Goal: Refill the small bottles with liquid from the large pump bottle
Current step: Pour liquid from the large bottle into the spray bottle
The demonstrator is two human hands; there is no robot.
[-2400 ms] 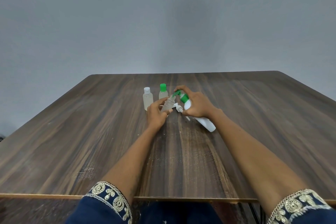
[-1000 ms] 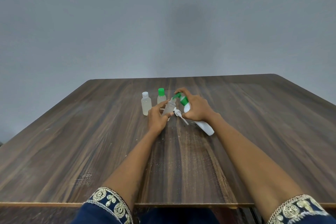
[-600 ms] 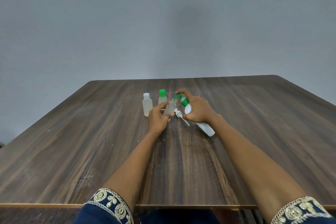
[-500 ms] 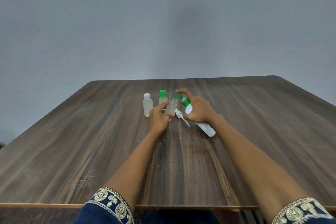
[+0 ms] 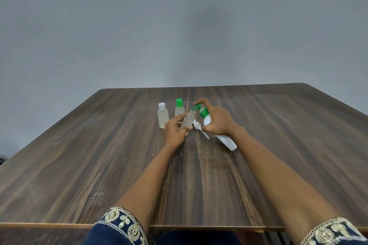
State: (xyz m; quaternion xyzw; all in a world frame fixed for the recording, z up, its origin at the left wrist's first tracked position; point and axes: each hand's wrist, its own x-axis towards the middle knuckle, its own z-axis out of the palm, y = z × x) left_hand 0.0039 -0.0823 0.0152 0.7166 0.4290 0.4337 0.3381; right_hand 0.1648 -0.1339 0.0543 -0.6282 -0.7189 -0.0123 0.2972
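The right hand (image 5: 217, 120) grips the tilted pump bottle (image 5: 221, 133), nozzle at the open bottle (image 5: 187, 121) held by the left hand (image 5: 175, 131). Filling seems underway. Next likely calls for steady pumping.

Both arms reach out over the table's near edge. The left hand (image 5: 174, 131) curls its fingers closed around something small. The right hand (image 5: 218, 120) grips too, one finger on top.

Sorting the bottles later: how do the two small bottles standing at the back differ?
The white-capped bottle stands further left and nearer the camera; the green-capped bottle is partly hidden behind the left hand. Caps differ: white versus green. Both stand upright, closed, with pale translucent bodies.
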